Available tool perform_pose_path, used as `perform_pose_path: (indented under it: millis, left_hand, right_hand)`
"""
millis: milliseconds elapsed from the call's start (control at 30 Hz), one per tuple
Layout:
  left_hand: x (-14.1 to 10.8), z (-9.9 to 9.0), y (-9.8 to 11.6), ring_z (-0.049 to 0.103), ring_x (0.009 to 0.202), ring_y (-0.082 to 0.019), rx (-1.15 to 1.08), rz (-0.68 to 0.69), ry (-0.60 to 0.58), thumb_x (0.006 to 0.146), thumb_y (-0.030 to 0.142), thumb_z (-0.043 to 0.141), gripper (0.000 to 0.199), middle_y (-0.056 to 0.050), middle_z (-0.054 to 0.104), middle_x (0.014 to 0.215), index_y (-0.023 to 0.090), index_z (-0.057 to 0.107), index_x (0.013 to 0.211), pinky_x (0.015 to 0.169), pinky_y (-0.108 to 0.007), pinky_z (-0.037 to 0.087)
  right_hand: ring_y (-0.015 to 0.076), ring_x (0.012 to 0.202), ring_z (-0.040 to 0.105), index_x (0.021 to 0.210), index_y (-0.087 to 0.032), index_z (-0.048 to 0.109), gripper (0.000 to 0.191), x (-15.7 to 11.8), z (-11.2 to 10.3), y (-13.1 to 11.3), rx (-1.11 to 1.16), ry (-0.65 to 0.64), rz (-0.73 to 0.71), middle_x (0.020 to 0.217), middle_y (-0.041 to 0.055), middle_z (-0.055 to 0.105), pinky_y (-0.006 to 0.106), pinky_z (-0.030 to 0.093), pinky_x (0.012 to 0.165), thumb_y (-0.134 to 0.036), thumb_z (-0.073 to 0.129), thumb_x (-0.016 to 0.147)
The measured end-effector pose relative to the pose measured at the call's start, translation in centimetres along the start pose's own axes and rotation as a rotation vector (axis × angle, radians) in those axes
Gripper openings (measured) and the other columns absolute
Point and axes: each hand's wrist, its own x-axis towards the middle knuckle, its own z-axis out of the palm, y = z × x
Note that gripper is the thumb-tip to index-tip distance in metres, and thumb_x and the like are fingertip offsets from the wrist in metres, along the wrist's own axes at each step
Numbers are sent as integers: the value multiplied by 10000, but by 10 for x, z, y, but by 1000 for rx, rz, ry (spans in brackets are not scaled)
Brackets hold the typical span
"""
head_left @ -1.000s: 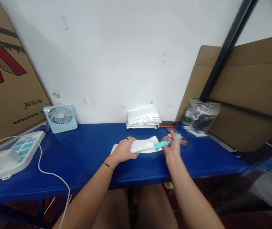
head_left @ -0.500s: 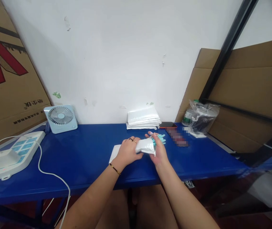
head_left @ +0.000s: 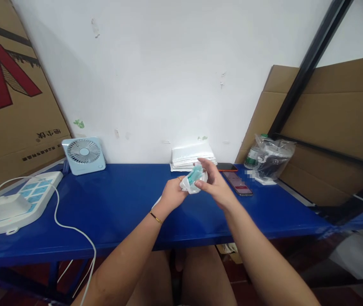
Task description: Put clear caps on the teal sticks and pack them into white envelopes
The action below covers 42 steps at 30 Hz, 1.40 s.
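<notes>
Above the front middle of the blue table, my left hand [head_left: 173, 195] grips a white plastic packet [head_left: 193, 185] with light teal pieces [head_left: 195, 174] showing at its open end. My right hand [head_left: 215, 182] is at the packet's right side, fingers apart and curved, its thumb by the opening. Whether that thumb touches the packet is hard to tell. Behind the hands, a stack of flat white packets [head_left: 192, 155] lies against the wall.
A blue fan [head_left: 84, 155] and a white power strip [head_left: 38, 199] with a cable are at the left. Two phones [head_left: 237, 183], a bottle [head_left: 251, 158] and a clear plastic bag [head_left: 272, 159] lie at the right. Cardboard [head_left: 334, 110] stands at both sides.
The packet has turned so its open end points up and toward the wall. My right hand has loosened, and its fingers have spread beside the opening. The view has shifted slightly.
</notes>
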Motion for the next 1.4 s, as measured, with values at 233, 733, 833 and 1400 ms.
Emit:
perform_pose_path:
  millis: [233, 733, 833, 1400]
  left_hand:
    - [16, -27, 9, 621, 950, -237, -632, -23, -288, 722, 364, 673, 426, -111, 672, 1026, 128, 613, 1072, 854, -371, 473]
    - [68, -67, 32, 607, 871, -182, -393, 158, 90, 816, 574, 467, 507, -72, 685, 892, 116, 648, 936, 787, -291, 461]
    - [58, -68, 38, 599, 881, -191, -200, 157, 92, 840, 610, 376, 567, -61, 680, 810, 126, 671, 876, 803, -292, 449]
    - [74, -83, 52, 421, 570, -102, -38, 240, 292, 862, 517, 429, 454, 29, 431, 550, 164, 477, 578, 565, -230, 340]
  right_hand:
    - [183, 744, 619, 860, -193, 703, 227, 24, -21, -33, -362, -298, -157, 798, 23, 683, 324, 506, 708, -269, 730, 647]
    - [137, 695, 572, 846, -178, 685, 251, 76, -21, -44, -345, -118, -323, 767, 12, 654, 269, 453, 651, -360, 719, 677]
    - [139, 700, 559, 780, -161, 670, 239, 69, -22, -51, -393, -178, -293, 738, 15, 635, 265, 440, 641, -383, 701, 697]
    - [131, 676, 501, 797, -179, 616, 189, 79, -18, -66, -700, -70, -524, 715, 3, 581, 263, 396, 619, -362, 575, 818]
